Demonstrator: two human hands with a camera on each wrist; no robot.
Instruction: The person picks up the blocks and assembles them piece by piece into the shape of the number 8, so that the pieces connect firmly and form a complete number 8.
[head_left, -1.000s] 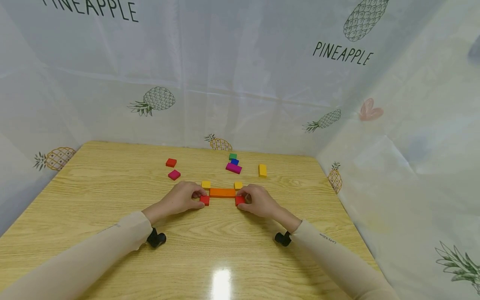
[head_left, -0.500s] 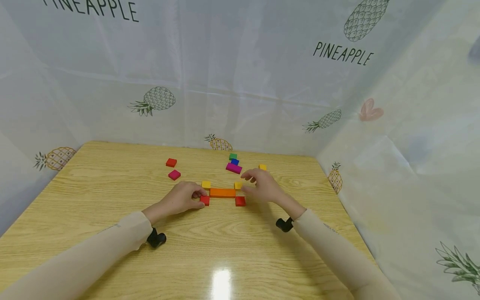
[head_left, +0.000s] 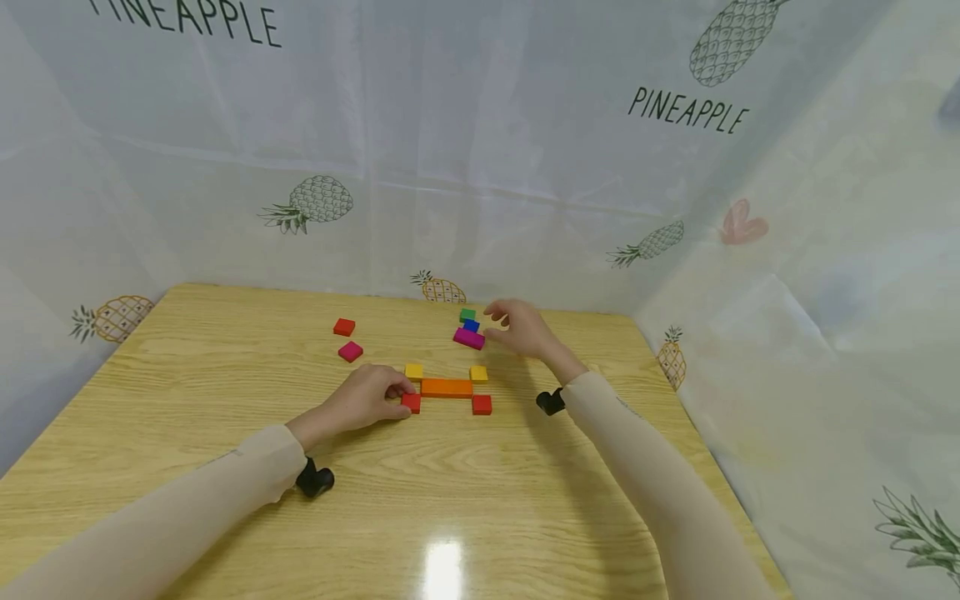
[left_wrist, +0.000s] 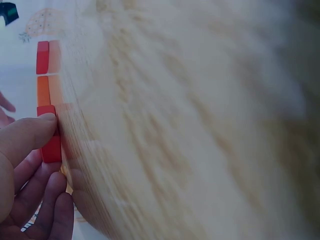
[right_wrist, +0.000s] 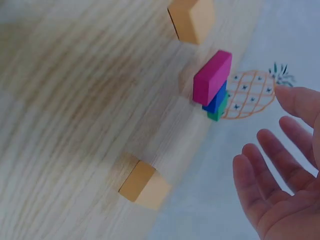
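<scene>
With thumb and fingers, my left hand (head_left: 365, 395) pinches a small red block (left_wrist: 51, 149) at the left front corner of a long orange block (head_left: 447, 388). Another red block (head_left: 482, 405) lies at the right front corner, and yellow blocks (head_left: 414, 372) sit at both back corners. My right hand (head_left: 522, 330) is raised over the table's back part, fingers apart and holding nothing. It is beside a magenta block (head_left: 469, 338), with a blue block (head_left: 471, 325) and a green block (head_left: 468, 315) behind. The back-right yellow block is hidden behind this hand in the head view.
A red block (head_left: 344, 327) and a pink block (head_left: 350, 352) lie at the back left of the wooden table (head_left: 442, 492). A pineapple-print sheet (head_left: 480, 208) hangs along the table's back and right sides.
My right hand has let go of the red block at the right front corner and moved away toward the back, beside the magenta block. My left hand stays on its red block.
</scene>
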